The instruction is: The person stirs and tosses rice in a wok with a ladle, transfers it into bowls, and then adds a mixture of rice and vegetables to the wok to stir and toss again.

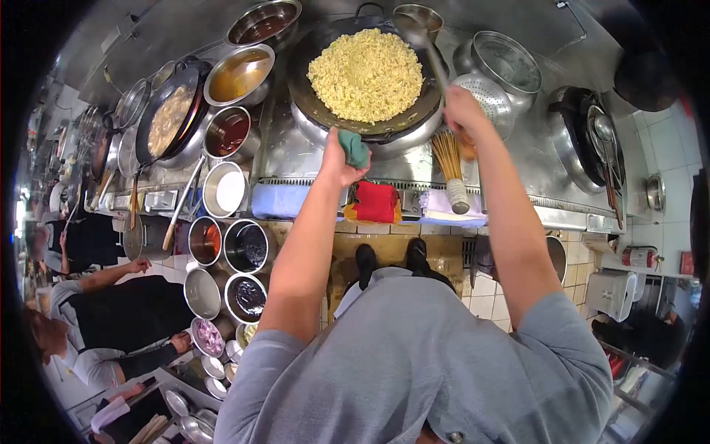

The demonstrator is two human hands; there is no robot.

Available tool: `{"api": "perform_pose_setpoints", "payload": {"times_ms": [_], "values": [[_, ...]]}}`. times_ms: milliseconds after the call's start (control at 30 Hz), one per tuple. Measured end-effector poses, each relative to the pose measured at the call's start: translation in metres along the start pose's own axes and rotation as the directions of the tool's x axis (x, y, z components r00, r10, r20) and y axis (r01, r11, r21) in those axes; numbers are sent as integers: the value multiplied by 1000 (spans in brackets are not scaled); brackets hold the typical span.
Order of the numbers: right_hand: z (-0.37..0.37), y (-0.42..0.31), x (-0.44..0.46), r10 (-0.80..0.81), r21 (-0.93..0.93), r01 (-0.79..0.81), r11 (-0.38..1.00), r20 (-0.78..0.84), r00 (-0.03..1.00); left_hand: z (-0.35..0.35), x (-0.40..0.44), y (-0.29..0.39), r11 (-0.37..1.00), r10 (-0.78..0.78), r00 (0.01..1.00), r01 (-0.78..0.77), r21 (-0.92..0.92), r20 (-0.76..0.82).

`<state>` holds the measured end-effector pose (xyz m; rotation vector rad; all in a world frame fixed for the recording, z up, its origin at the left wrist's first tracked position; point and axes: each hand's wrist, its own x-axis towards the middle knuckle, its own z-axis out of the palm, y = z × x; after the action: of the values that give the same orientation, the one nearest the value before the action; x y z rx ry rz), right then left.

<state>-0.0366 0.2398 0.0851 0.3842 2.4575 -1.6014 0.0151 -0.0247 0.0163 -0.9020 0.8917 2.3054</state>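
A large wok (pixel 310 108) on the burner holds a heap of yellow fried rice (pixel 366 74). My left hand (pixel 336 159) is closed around a folded green cloth (pixel 354 149) at the wok's near rim. Whether the fingers also grip the wok through the cloth is hidden. My right hand (pixel 464 111) is wrapped round the long handle of a ladle (pixel 438 66), to the right of the wok. The ladle's blurred bowl end is over the far right rim, beside a small metal pot (pixel 425 13). Below my right hand lies a bamboo wok brush (pixel 449 159).
A perforated strainer (pixel 488 100) and a large metal pot (pixel 506 63) stand right of the wok. Bowls of sauce and oil (pixel 240 75) line its left side. Another wok (pixel 174 118) with food sits further left. A co-worker (pixel 111 325) stands at lower left.
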Motion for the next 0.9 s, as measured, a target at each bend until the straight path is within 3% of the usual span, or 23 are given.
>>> {"api": "perform_pose_setpoints", "payload": {"times_ms": [100, 133, 167, 233, 267, 300, 333, 367, 400, 533, 633, 733, 800, 833, 900], "values": [[79, -32, 11, 34, 7, -35, 999, 59, 998, 11, 25, 7, 993, 4, 1000, -2, 115, -18], [107, -21, 28, -70, -280, 102, 954, 121, 990, 10, 34, 7, 991, 2, 1000, -4, 134, 8], [132, -7, 25, -334, -650, 313, 692, 96, 938, 9, 40, 9, 991, 2, 1000, -5, 137, 15], [134, -19, -36, -262, -641, 273, 717, 115, 958, 0, 52, 10, 975, 16, 991, -44, 216, 130], [126, -18, -59, -225, -665, 284, 690, 177, 958, -6, 67, 15, 988, -60, 983, 35, 148, 173], [113, -17, -82, -173, -684, 274, 676, 214, 961, -5, 69, 15, 987, -70, 982, 42, 153, 178], [97, -11, -98, -121, -703, 265, 660, 250, 961, -2, 71, 16, 983, -65, 996, 52, 179, 67], [80, 9, -105, -103, -746, 245, 619, 231, 967, 1, 71, 17, 978, -53, 998, 61, 202, -46], [64, 29, -110, -86, -785, 224, 577, 215, 973, 5, 65, 14, 984, -21, 998, 31, 176, -59], [10, 64, -102, -35, -837, 36, 547, 20, 999, -3, 74, 11, 980, -27, 999, 23, 198, 19], [15, 50, -65, -105, -772, -3, 635, -90, 990, -6, 76, 11, 982, -50, 998, 44, 183, 28], [81, 51, -10, -164, -704, 132, 698, 22, 986, -2, 53, 13, 988, -60, 992, 43, 149, 110], [110, 25, -16, -137, -674, 155, 722, 79, 987, -4, 46, 18, 990, -113, 971, 91, 110, 210], [114, 9, -47, -68, -653, 94, 751, 64, 996, -3, 44, 16, 988, -118, 969, 93, 121, 217], [91, 17, -83, -81, -641, 142, 754, 123, 989, 3, 40, 14, 974, -148, 973, 114, 193, 174]]}}
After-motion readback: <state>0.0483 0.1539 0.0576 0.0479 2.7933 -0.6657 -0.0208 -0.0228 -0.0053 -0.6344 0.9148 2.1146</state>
